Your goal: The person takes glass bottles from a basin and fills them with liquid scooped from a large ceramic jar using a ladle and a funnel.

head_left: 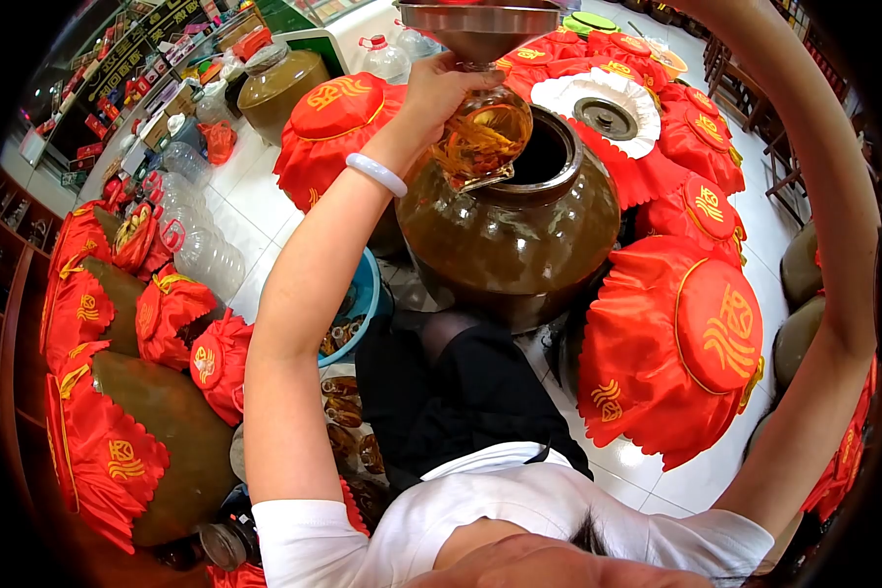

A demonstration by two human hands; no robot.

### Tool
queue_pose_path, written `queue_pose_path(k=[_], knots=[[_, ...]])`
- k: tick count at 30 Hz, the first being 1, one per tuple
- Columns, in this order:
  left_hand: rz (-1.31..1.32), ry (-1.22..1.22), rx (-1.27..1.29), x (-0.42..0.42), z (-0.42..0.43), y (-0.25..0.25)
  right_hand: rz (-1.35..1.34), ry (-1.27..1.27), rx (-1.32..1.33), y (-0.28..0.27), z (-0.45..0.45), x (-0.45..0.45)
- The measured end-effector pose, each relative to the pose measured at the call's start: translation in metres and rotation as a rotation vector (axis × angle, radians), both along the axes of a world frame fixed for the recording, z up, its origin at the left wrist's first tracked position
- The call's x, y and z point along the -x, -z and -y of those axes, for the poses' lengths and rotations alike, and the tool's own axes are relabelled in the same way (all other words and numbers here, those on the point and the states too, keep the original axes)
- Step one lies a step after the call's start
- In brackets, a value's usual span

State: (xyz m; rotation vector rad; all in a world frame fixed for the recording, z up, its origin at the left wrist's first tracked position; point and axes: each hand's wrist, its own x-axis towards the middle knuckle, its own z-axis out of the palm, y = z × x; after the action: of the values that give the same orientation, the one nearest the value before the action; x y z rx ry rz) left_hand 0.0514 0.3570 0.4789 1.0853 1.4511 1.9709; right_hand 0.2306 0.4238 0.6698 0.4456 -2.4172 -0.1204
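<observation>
My left hand [442, 96], with a pale bangle on its wrist, is closed around the neck of a glass bottle [487, 132]. Amber liquid and yellowish, root-like pieces show inside the bottle. A metal funnel [482, 27] sits at the bottle's mouth, cut off by the top edge of the view. Behind and below the bottle stands a large brown glazed jar [519, 240], uncovered, its dark round opening partly hidden by the bottle. My right arm [843, 196] is raised along the right side, and its hand lies beyond the top edge.
Jars with red cloth covers [647, 343] crowd both sides. A white frilled lid [606, 113] lies behind the open jar. Clear plastic jugs [201, 245] stand at left on the tiled floor. A blue basin [365, 294] and several small amber bottles [343, 412] are near my legs.
</observation>
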Motion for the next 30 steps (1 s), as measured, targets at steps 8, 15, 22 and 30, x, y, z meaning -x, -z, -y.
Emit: queue_pose_path(k=[8,15,22,30], knots=[[-0.001,-0.023,0.003,0.000,0.000,0.000,-0.121,-0.056,-0.135,0.007,0.008,-0.010],[-0.021,-0.031,0.002,-0.001,0.000,0.000,-0.094,-0.071,-0.088,0.008,0.004,-0.008],[-0.006,-0.028,0.011,-0.001,0.001,0.000,-0.010,-0.008,0.312,0.003,-0.005,-0.001],[-0.039,-0.047,0.030,-0.002,0.001,-0.001,-0.227,-0.052,1.055,0.015,-0.034,-0.010]])
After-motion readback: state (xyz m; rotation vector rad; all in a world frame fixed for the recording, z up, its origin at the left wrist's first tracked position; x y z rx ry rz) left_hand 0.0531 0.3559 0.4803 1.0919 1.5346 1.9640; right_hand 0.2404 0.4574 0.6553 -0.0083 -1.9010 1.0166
